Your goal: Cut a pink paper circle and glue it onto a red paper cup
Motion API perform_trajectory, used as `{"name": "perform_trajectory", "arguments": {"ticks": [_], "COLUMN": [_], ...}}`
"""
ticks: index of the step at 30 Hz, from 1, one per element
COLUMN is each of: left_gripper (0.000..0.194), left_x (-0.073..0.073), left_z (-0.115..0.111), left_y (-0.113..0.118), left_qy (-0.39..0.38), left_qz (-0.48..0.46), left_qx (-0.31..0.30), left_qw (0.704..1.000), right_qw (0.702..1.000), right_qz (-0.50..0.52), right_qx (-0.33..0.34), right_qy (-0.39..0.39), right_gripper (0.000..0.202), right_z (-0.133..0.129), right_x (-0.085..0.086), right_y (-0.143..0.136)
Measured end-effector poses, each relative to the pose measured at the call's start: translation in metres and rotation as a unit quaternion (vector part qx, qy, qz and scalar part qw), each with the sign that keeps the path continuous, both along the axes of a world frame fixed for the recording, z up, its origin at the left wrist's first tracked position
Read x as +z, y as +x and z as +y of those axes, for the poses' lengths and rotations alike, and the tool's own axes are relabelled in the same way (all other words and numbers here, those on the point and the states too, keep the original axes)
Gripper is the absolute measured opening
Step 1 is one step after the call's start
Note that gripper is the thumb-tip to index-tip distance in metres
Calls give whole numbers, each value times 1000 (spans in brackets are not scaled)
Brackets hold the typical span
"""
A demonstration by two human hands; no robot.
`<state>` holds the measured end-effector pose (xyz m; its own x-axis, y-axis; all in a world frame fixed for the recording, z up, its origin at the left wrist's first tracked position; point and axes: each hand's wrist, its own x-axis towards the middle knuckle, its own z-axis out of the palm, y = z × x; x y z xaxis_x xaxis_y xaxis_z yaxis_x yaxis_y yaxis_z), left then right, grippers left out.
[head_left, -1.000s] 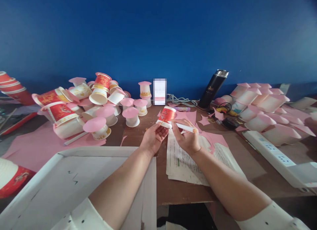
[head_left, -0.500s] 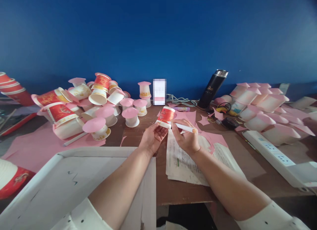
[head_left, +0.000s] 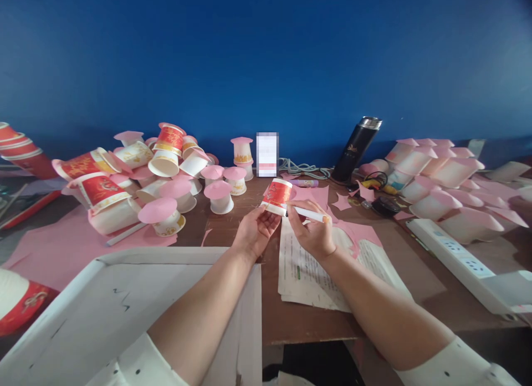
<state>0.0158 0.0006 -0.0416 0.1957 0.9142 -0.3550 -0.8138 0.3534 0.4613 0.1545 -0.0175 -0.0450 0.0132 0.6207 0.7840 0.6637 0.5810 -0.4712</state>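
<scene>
Barely moved, left hand [head_left: 256,232] holds cup [head_left: 279,192]; right [head_left: 312,236], pen [head_left: 308,213].

Bottle [head_left: 355,150] between cup piles [head_left: 103,192]; papers [head_left: 305,281] on table [head_left: 303,326], between box [head_left: 166,303] and power strip [head_left: 461,264].

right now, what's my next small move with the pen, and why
Probably draw the white pen along the red cup's lower edge: the right hand holds its tip at or near that edge, and the left hand supports the cup.

Pen [head_left: 310,214] apparently against red cup [head_left: 278,193]
</scene>
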Motion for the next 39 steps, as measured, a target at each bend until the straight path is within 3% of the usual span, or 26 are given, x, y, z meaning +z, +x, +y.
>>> {"name": "perform_trajectory", "arguments": {"ticks": [39], "left_gripper": [12], "left_x": [-2], "left_z": [2], "left_y": [-2], "left_qy": [-1], "left_qz": [-15], "left_qx": [14], "left_qw": [1000], "right_qw": [1000], "right_qz": [-20], "right_qx": [-8], "right_qy": [11], "right_gripper": [10], "right_z": [0], "right_x": [0], "right_y": [1]}}
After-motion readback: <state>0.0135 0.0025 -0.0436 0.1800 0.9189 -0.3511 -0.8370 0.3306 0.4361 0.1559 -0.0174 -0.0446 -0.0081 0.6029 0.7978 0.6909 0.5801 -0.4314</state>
